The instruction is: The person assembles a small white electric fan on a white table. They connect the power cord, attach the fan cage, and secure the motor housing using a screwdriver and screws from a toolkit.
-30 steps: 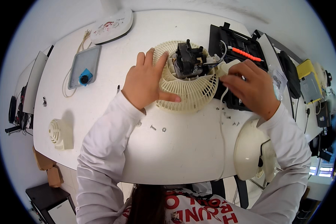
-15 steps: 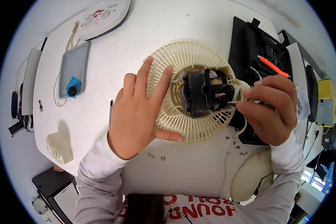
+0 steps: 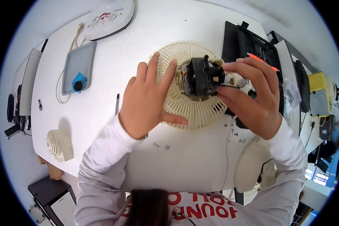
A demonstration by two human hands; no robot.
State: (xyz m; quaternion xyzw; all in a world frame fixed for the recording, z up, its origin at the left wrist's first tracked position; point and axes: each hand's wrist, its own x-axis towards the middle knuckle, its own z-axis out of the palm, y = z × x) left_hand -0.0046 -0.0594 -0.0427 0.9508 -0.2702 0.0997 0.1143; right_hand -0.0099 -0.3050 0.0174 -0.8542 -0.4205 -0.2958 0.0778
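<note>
A cream fan grille point(image 3: 192, 119) lies on the white table with a black fan motor point(image 3: 204, 80) at its middle. Spread over the left part of the grille, my left hand point(image 3: 141, 100) presses down with its fingers apart and thumb out at the lower rim. My right hand point(image 3: 258, 96) has its thumb and fingertips closed around the right end of the motor, which looks tilted up from the grille. Whether the motor is fully free of the grille, I cannot tell. Its far right end is partly hidden by my fingers.
Beyond my right hand lies an open black tool case point(image 3: 260, 49) with an orange-handled tool. Loose screws point(image 3: 235, 133) lie below it. A grey tray point(image 3: 79, 60) holds a blue part point(image 3: 78, 82). A cream housing point(image 3: 59, 145) stands at left, a cream fan base point(image 3: 252, 165) at lower right.
My right hand has moved left from beside the motor and closed on its end. The motor now leans differently, raised at the near side. My left hand stays spread on the grille.
</note>
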